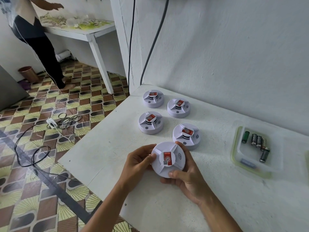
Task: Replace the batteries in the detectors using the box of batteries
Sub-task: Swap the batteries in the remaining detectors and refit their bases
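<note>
I hold a round white detector (168,159) with a red sticker just above the white table (117,148). My left hand (138,162) grips its left edge and my right hand (185,176) cups its right and lower side, thumb on the rim. Several more white detectors sit on the table behind it, the nearest (186,136) just past my right fingers, others at the back (153,98). To the right lies a clear plastic box (250,166) with several batteries (256,140) in it, one of them green.
The white wall rises close behind the table, with two cables running down its corner. Left of the table the patterned floor holds loose black and white cables (55,123). A person (38,42) stands at another white table at the far left.
</note>
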